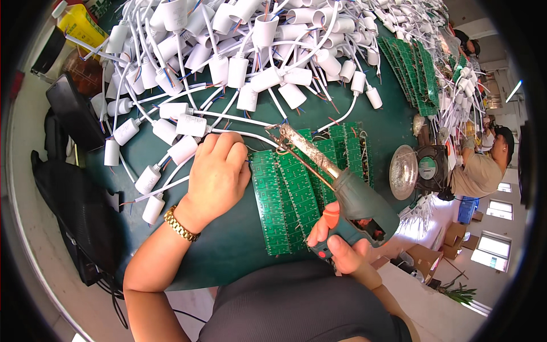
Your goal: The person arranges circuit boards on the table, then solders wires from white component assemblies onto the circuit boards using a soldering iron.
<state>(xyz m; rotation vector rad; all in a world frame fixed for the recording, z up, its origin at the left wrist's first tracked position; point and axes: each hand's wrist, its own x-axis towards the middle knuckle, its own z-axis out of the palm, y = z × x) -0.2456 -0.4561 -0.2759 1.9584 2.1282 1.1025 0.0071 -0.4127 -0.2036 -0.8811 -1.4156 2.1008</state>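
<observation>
My right hand [342, 245] grips a grey-green soldering gun [364, 199], one finger on its orange trigger. Its worn metal tip [285, 134] reaches over the far edge of the green circuit boards [282, 194], close to the ends of white cables. With fingers pinched, my left hand [219, 171] is at the boards' left edge; what lies between the fingertips is hidden. A white cable [248, 134] runs just beyond its knuckles toward the soldering tip. Around this hand lie white lamp holders [183, 149] with cables and thin bare-ended wires.
A large heap of white lamp holders [265, 31] covers the far table. Stacked green boards [413, 74] lie at the far right, above a clear round dish [403, 172] and a small fan [430, 168]. A black phone [74, 111] stands left; a co-worker [481, 165] sits right.
</observation>
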